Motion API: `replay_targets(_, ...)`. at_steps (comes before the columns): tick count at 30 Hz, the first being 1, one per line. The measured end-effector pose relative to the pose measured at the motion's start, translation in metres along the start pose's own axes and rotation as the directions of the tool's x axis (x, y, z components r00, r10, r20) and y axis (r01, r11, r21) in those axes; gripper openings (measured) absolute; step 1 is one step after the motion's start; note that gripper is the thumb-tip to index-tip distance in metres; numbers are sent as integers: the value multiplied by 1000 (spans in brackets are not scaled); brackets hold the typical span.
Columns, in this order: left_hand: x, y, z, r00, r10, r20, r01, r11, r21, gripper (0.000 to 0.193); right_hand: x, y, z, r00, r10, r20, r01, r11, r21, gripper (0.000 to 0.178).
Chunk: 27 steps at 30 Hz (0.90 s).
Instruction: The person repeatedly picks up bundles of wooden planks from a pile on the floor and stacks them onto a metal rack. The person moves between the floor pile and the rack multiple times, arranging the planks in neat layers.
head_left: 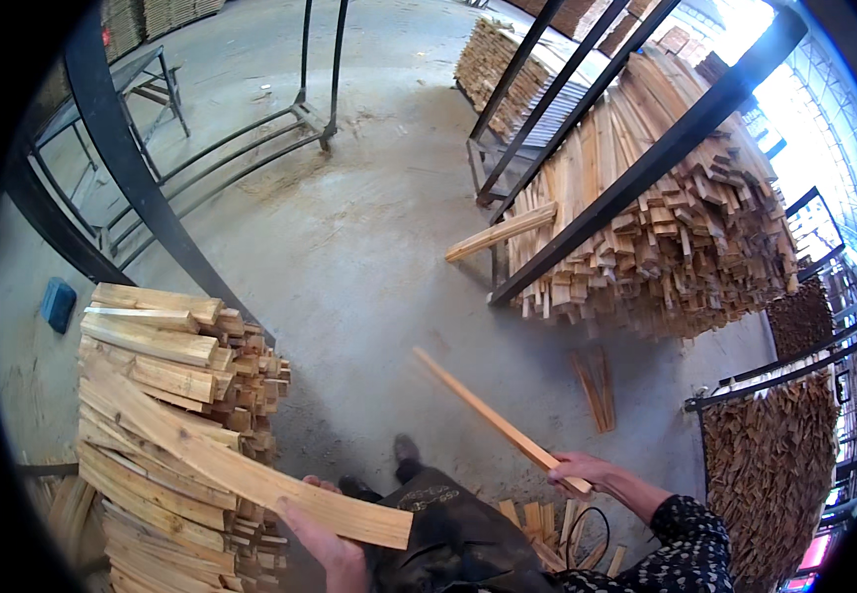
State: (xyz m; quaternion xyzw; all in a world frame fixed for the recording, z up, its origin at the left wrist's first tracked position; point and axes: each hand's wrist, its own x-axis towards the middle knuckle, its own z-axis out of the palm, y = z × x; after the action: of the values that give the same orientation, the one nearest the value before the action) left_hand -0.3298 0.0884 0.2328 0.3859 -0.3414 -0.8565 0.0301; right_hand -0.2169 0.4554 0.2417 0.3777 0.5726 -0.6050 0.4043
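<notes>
My left hand [318,524] is closed round a wide, flat wooden board [251,476], whose far part lies over the stack of boards [152,346] at the left. In my right hand [582,471] is a narrow wooden strip [493,413], gripped near its close end and pointing forward and left over the floor. The two pieces are apart from each other. The fingers of my left hand are partly hidden by the board.
A black metal rack holds a large pile of wooden strips [646,217] at the right, one board [501,233] jutting out. Two loose strips [595,390] lie on the floor. Short offcuts [547,529] sit by my right leg. A blue object [58,304] lies beyond the left stack.
</notes>
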Motion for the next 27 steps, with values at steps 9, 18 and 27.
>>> replay_targets(9, -36, -81, 34, 999, 36, 32, -41, 983, 179, 38, 86, -89, 22, 968, -233, 89, 217, 963, 158, 39)
replay_targets(18, -76, -209, 123, 960, 51, 274, -158, 910, 384, 38, 79, -138, -25, 910, -335, 245, 318, 942, 108, 67)
replay_targets(27, -60, -274, 171, 874, -468, 132, 369, 816, 445, 35, 57, -161, -98, 904, -292, 311, 416, 767, -489, 73)
